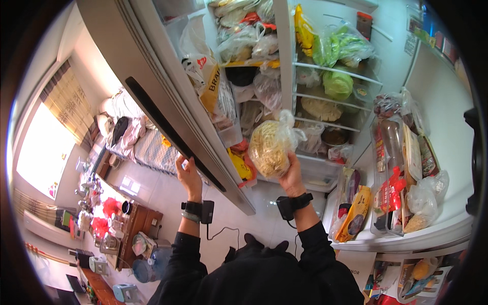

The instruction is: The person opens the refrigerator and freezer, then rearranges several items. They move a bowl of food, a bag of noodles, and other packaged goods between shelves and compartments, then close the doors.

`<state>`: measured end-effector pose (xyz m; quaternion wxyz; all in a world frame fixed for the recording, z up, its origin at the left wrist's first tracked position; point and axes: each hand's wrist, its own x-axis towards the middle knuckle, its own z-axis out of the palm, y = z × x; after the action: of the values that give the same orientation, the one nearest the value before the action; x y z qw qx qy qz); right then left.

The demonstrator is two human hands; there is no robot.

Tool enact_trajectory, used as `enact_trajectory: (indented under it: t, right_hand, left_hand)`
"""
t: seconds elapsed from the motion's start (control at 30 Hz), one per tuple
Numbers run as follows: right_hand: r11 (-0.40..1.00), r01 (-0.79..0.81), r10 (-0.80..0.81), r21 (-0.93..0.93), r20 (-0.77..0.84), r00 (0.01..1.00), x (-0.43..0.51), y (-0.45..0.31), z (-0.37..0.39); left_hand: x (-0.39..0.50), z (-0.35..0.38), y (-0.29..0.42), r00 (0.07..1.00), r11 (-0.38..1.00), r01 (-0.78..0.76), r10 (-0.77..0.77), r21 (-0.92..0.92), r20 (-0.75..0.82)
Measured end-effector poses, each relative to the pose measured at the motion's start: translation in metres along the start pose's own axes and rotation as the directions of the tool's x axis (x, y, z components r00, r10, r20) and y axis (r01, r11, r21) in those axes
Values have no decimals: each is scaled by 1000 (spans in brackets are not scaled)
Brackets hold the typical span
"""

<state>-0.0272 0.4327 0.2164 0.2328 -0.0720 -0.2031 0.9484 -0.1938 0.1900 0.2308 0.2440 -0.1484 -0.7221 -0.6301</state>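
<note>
My right hand (292, 177) grips a knotted clear plastic bag of pale yellow, noodle-like strands (268, 148), held up before the open refrigerator. The left hand (189, 177) is at the left refrigerator door (167, 103), its fingers apart and a fingertip at the long black handle recess (167, 126). Behind the bag, a white divider (285, 57) separates two shelved compartments. Wrapped leafy greens (347, 42), a pale green cabbage (337, 84) and a dark bowl (335, 135) sit on the right-hand shelves. Bulging plastic bags (244, 42) crowd the left compartment.
The right door (438, 80) stands open, its bins holding a plastic bottle (392, 143), a red pouch (396, 187) and a yellow packet (354, 213). Water jugs (146, 268) stand on the floor by a brown cabinet (137, 228). A bed (146, 152) lies beyond the left door.
</note>
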Motion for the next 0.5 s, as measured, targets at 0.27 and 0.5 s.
enact_trajectory:
  t: [0.27,0.5]
  right_hand:
    - [990,138,-140,-41,-50,989,-5,-17,-24]
    - [998,61,-61,-20,-22,998,-12,-9,-45]
  left_hand:
    - [32,-33,-52,980,997,37,-22,72,-199]
    - [60,-65,-119,980,968,72,-24,239,-200]
